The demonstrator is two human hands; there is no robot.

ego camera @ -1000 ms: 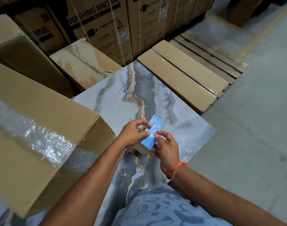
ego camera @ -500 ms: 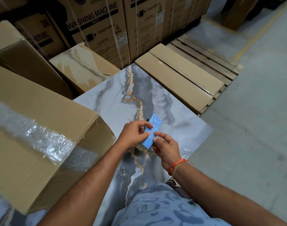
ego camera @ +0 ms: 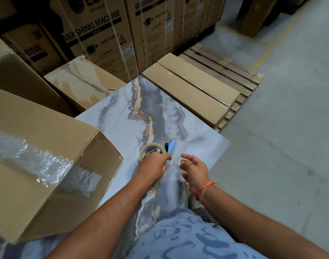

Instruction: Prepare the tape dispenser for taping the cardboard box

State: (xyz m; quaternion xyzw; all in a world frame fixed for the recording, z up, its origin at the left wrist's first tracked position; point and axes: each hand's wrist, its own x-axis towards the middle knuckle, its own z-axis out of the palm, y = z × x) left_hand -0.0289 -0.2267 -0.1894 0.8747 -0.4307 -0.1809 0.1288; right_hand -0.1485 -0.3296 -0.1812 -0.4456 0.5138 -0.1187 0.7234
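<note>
My left hand [ego camera: 153,166] grips the blue tape dispenser [ego camera: 172,146], now turned on edge so its clear tape roll [ego camera: 152,149] shows on the left side. A strip of clear tape stretches faintly from the dispenser toward my right hand [ego camera: 192,170], whose fingers are spread and curled beside it; whether the tape touches them I cannot tell. The big cardboard box [ego camera: 38,156] lies at the left on the marble-patterned table [ego camera: 122,116], with crinkled clear tape across its top and side.
Washing machine cartons [ego camera: 96,34] stand stacked behind the table. A torn-faced carton [ego camera: 79,81] and long flat cartons [ego camera: 193,88] on a wooden pallet [ego camera: 227,66] lie beyond the far edge. Grey concrete floor [ego camera: 281,137] spreads to the right.
The dispenser has been turned from flat face up to on edge, exposing the roll. My right hand has come off it and opened to the right. The view shifted slightly.
</note>
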